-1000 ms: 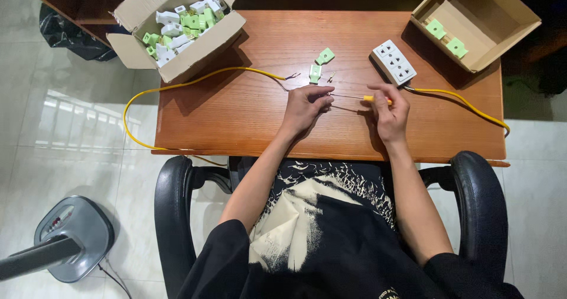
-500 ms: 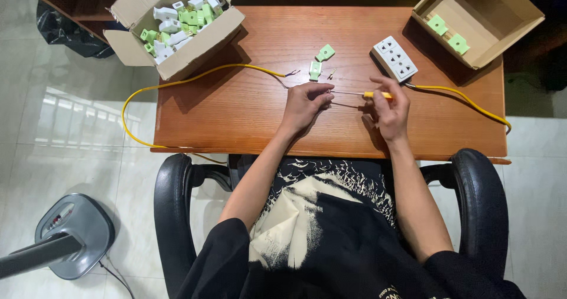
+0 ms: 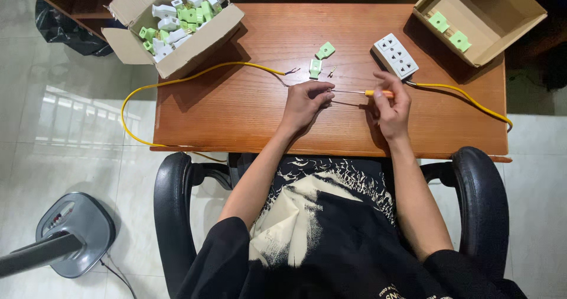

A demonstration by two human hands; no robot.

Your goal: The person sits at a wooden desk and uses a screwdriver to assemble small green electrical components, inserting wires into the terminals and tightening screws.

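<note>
While the right hand (image 3: 391,107) pinches a small orange-handled screwdriver (image 3: 360,92), its tip meets something tiny pinched in the left hand (image 3: 304,102).
Just beyond the screwdriver: green plug pieces (image 3: 319,59), bare yellow cable (image 3: 195,74) end, white socket block (image 3: 395,55) on the desk (image 3: 248,110).

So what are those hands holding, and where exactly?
The right hand grips a small screwdriver by its orange handle. The left hand pinches something tiny at the tip, too small to tell.

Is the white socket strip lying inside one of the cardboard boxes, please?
No, the white socket strip lies on the wooden table, beside the right-hand cardboard box.
</note>
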